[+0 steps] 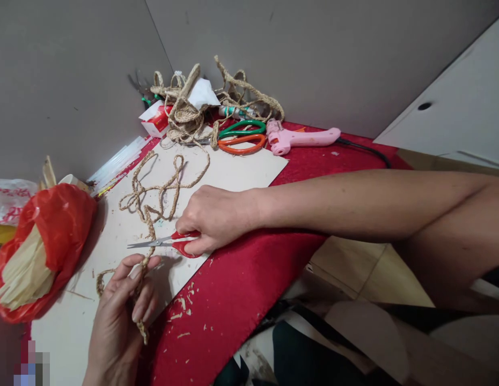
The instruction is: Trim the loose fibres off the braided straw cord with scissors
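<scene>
My right hand (215, 217) grips a pair of small scissors (155, 243) by their red handles. The metal blades point left, lying across the braided cord (152, 228) just above my left hand; I cannot tell whether they are parted around it. Between the thumb and fingers of my left hand (123, 300) the same braided straw-coloured cord is pinched, and a short frayed end hangs below the fingers. From there the cord runs up into loose loops on the pale board (249, 171). Another loop shows left of my left hand, partly hidden behind it.
A red plastic bag (72, 214) with pale dry strips (28, 271) stands at the left. Along the back lie a pile of braided cord (185, 107), larger scissors (241, 143) with green and orange handles, a pink glue gun (309, 138) and clear sticks (118, 163). Scraps dot the red cloth (233, 273).
</scene>
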The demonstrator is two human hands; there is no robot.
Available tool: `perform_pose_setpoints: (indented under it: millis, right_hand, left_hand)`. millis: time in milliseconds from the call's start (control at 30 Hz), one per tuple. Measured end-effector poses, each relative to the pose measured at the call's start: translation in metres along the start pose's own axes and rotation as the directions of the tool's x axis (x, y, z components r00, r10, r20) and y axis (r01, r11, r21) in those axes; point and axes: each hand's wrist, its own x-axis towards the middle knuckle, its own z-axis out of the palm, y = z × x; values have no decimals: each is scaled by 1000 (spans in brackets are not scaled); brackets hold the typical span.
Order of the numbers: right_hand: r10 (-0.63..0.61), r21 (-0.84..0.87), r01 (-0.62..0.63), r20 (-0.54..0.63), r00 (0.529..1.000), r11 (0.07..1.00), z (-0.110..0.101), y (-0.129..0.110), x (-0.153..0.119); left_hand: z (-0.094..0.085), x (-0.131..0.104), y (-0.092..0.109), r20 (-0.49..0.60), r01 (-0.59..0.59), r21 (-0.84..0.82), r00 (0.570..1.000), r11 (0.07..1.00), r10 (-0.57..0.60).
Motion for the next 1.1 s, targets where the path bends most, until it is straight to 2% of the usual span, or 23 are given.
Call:
perform_pose_setpoints:
  millis: [133, 267, 467, 667, 833, 933, 1100]
  right_hand:
    - [29, -4, -29, -10, 1000, 1000, 1, 1, 1]
    - [88, -4, -88, -46, 995, 996, 1, 4, 2]
    - [8, 23, -7, -40, 999, 1000, 0, -1, -2]
    - [-15, -109, 17, 22, 1000, 994, 2, -6, -2]
    - [-32, -196, 43, 58, 998, 980, 5, -6, -3]
    - [-37, -215, 49, 59, 998, 975, 5, -7, -4]
    - [-34, -180, 50, 92, 995, 982, 4, -8, -3]
  left_hand:
    - [8, -6, 3, -18, 15, -18, 1000, 1000, -16]
    - [15, -9, 4, -86, 19, -18, 996, 1000, -21]
    - [7, -1, -2, -149, -14, 61, 989, 998, 23]
    - [-1, -4, -10, -244, -70, 335, 957, 940, 158]
    - [-3, -9, -14, -263, -115, 495, 925, 861, 275]
    - [-2, -10, -14, -267, -135, 494, 916, 859, 298]
    - [3, -8, -12, -257, -153, 357, 932, 921, 254]
